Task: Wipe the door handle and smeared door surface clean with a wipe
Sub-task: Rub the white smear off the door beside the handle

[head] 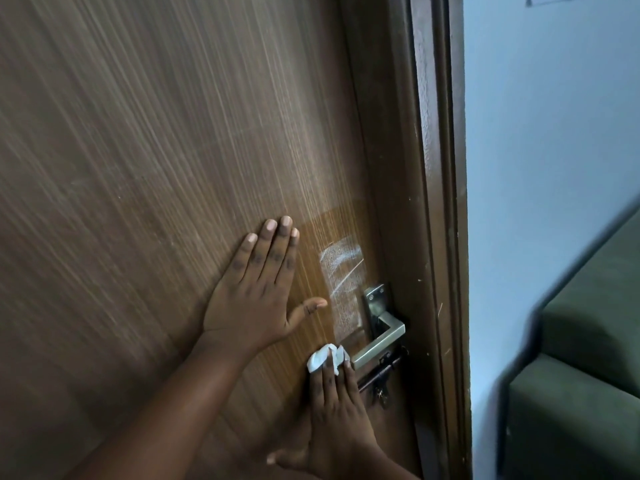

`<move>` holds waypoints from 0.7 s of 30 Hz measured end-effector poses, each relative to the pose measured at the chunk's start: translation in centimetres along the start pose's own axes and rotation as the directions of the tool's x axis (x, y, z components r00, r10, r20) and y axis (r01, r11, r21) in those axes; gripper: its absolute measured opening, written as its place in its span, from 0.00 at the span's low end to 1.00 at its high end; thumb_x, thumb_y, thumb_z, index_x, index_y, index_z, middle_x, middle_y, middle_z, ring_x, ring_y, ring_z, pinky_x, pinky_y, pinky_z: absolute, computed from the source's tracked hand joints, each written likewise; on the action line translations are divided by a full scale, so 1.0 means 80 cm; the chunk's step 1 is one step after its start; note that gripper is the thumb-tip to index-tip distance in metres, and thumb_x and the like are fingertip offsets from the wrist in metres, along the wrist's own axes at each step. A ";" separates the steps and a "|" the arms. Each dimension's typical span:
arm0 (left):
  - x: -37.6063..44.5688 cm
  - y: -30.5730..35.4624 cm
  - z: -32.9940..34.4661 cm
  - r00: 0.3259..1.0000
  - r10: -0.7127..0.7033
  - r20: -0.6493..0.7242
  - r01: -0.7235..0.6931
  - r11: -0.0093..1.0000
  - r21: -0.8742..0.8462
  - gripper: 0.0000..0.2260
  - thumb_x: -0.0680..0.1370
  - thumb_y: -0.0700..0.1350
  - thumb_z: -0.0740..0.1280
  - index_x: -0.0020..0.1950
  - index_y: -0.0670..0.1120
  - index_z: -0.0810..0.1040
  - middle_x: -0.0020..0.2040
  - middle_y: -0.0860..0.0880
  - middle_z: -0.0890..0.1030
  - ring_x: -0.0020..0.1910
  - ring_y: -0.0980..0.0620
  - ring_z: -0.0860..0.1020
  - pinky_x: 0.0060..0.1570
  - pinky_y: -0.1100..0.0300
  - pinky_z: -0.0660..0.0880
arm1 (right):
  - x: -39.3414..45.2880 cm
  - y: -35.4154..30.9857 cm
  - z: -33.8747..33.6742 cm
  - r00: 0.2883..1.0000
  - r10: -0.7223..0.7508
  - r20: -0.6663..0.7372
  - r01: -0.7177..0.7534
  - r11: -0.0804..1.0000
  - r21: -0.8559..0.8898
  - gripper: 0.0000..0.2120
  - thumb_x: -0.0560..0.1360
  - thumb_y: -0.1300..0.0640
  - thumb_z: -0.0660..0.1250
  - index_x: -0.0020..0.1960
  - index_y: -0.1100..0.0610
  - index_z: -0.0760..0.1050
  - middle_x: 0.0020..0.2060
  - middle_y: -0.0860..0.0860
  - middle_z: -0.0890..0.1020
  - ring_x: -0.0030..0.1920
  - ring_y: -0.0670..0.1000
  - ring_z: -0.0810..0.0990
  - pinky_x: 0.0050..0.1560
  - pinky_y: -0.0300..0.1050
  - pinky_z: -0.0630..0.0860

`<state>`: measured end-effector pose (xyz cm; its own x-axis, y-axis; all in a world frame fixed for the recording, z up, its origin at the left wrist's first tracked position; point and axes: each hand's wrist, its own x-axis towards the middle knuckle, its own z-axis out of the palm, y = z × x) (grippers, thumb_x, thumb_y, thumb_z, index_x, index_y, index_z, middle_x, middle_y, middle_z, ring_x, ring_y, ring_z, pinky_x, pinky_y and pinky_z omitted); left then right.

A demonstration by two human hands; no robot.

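A brown wood-grain door (156, 150) fills most of the view. A white smear (343, 282) runs down the door just left of the metal lever handle (381, 336). My left hand (256, 289) lies flat on the door with fingers spread, left of the smear. Below the smear, my right hand (334, 407) presses a crumpled white wipe (325, 358) against the door. The wipe sits under its fingertips, close to the tip of the lever.
A dark sliding bolt (381, 374) with keys hanging sits under the lever. The dark door frame (440, 202) runs down the right side. Beyond it are a pale blue wall (554, 133) and a dark green sofa (581, 358).
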<state>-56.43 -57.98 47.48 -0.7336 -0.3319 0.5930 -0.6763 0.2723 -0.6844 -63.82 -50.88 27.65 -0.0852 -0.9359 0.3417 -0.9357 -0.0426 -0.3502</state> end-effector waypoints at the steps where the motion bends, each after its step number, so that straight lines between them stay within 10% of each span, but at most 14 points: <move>1: 0.000 0.000 0.000 1.000 0.003 -0.002 -0.003 1.000 0.001 0.43 0.78 0.70 0.44 0.78 0.36 0.54 0.78 0.38 0.55 0.78 0.41 0.53 0.76 0.48 0.48 | 0.001 0.004 0.004 1.000 -0.001 -0.003 0.001 1.000 0.010 0.65 0.59 0.16 0.49 0.74 0.68 0.47 0.74 0.66 0.51 0.75 0.65 0.46 0.70 0.60 0.48; 21: -0.007 -0.010 -0.007 0.999 0.044 0.010 -0.043 0.995 -0.095 0.41 0.78 0.68 0.44 0.78 0.37 0.54 0.79 0.39 0.53 0.78 0.42 0.52 0.76 0.46 0.50 | 0.088 -0.004 -0.140 0.963 -0.141 -0.230 0.106 0.982 -0.158 0.65 0.57 0.16 0.49 0.75 0.63 0.40 0.75 0.63 0.47 0.75 0.57 0.37 0.72 0.59 0.41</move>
<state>-55.52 -57.49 47.89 -0.7618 -0.3291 0.5580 -0.6477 0.3704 -0.6658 -67.98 -53.49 39.94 -0.0286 -0.8150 0.5788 -0.9817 -0.0863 -0.1700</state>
